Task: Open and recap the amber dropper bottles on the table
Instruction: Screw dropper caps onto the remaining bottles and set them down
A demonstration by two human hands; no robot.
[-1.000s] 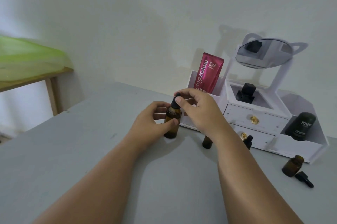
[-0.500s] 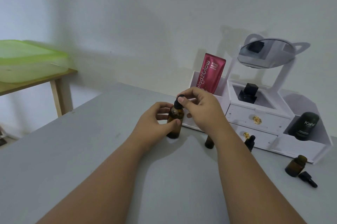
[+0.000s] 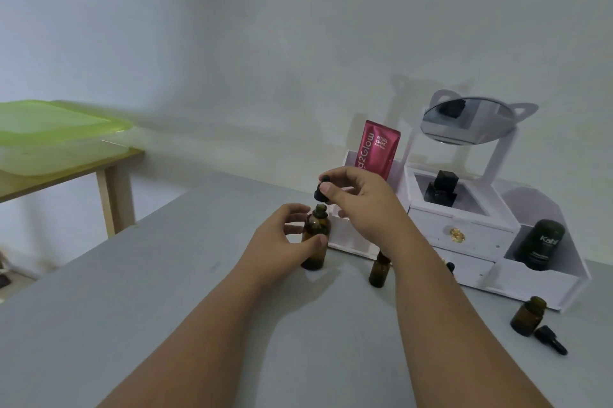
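My left hand (image 3: 282,238) grips an amber dropper bottle (image 3: 315,241) that stands upright on the grey table (image 3: 166,291). My right hand (image 3: 361,198) pinches its black dropper cap (image 3: 321,192) just above the bottle's open neck, apart from it. A second amber bottle (image 3: 379,270) stands open right behind my right wrist, partly hidden. A third amber bottle (image 3: 528,315) stands open at the far right, its black dropper cap (image 3: 550,339) lying beside it on the table. Another black cap (image 3: 450,266) peeks out past my right forearm.
A white cosmetic organiser (image 3: 464,231) with drawers and a cat-ear mirror (image 3: 467,120) stands at the back right. It holds a pink sachet (image 3: 378,149), a black perfume bottle (image 3: 442,188) and a dark tube (image 3: 540,243). A wooden side table (image 3: 83,168) with a green-lidded box (image 3: 56,132) is at left.
My right hand has lifted the black dropper cap up off the bottle held by my left hand; before, the cap sat on the neck. The view has shifted slightly.
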